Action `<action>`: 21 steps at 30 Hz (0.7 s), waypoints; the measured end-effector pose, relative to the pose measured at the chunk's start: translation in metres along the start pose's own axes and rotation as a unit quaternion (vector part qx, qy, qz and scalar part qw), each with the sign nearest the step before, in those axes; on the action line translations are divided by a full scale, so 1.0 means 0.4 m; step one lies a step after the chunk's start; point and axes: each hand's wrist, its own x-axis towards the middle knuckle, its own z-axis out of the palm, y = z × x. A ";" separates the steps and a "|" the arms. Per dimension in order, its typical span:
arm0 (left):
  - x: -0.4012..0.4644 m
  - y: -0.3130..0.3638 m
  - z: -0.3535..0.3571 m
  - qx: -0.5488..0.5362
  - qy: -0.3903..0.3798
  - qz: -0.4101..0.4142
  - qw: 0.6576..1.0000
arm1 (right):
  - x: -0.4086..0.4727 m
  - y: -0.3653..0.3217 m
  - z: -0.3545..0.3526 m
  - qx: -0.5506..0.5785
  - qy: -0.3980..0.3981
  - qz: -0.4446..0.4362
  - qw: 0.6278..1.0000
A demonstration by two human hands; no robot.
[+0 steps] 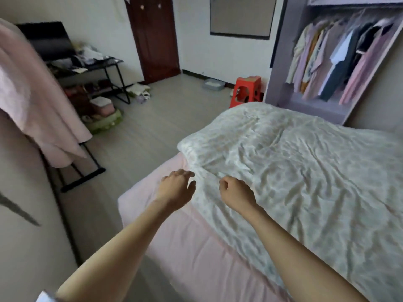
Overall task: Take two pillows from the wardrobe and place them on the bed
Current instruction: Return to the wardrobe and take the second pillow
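Soft daylight, dim corners; motion blur throughout; wide-angle bending at edges; no glare

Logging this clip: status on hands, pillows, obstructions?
Left hand loosely open, right hand curled, both empty over bed. No pillows visible. Wardrobe open beyond bed; red stool beside it.

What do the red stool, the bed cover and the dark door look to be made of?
Red stool: probably moulded plastic, going by its uniform glossy red and cut-out holes.
Bed cover: thin woven fabric, likely cotton, matte, with soft creases and a faint print.
Dark door: looks like reddish-brown varnished wood with a slight sheen; could be veneer.
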 end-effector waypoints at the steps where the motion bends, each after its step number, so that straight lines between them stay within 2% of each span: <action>1: 0.011 -0.048 -0.006 0.002 0.001 -0.009 1.000 | 0.027 -0.034 0.027 -0.002 -0.007 -0.007 1.000; 4: 0.083 -0.197 -0.040 -0.005 0.008 -0.050 0.999 | 0.143 -0.133 0.118 -0.005 -0.022 -0.026 0.999; 8: 0.255 -0.375 -0.080 -0.013 0.025 -0.055 0.998 | 0.354 -0.251 0.206 0.009 -0.006 -0.028 1.000; 15: 0.582 -0.626 -0.143 -0.045 0.006 -0.041 0.998 | 0.723 -0.432 0.306 0.035 0.008 0.020 0.999; 21: 0.801 -0.806 -0.158 -0.059 -0.035 -0.012 0.998 | 0.943 -0.536 0.368 0.021 -0.002 0.080 0.997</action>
